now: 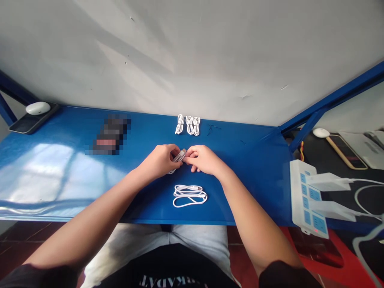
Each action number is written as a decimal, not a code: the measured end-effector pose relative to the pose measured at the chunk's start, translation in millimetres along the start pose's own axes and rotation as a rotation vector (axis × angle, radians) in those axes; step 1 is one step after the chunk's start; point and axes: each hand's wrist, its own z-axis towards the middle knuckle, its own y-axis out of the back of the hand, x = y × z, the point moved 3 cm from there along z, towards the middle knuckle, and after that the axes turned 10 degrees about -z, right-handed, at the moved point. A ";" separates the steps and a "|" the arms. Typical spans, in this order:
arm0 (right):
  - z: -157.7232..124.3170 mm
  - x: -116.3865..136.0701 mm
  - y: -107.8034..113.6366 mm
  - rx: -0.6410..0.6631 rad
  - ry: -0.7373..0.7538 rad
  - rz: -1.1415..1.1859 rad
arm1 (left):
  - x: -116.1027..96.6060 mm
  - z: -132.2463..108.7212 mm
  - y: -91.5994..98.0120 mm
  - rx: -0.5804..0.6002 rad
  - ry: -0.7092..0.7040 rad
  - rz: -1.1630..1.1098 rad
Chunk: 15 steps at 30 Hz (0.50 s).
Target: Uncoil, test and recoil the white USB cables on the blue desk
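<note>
On the workbench, seen from above: a blue painted steel bench top against a grey plaster wall, with a blue steel frame rising at the right. At the right edge, a white power strip with blue panels, carrying two white charger adapters whose leads run off rightward. Far left, a white oval device on a dark slab. Beyond the right end, a second white oval device beside a gold-edged phone. Left of centre, a pixelated patch hides an object. Cables, as they stand: folded white charging cables lie in a tidy row at the far side of the bench, their exact count unclear, perhaps two or three; a loose white cable coil lies unfolded near the bench's front edge; a white cable bundle is in hand at centre, between the two. All lie directly on the bench top, in no box or tray. The left hand is curled closed around the bundle, and the right hand pinches its end from the other side, the two nearly touching
</note>
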 end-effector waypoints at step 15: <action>14.5 -2.1 -1.5 -0.341 0.158 0.394 | 17.1 13.7 -0.8 -0.121 0.232 -0.873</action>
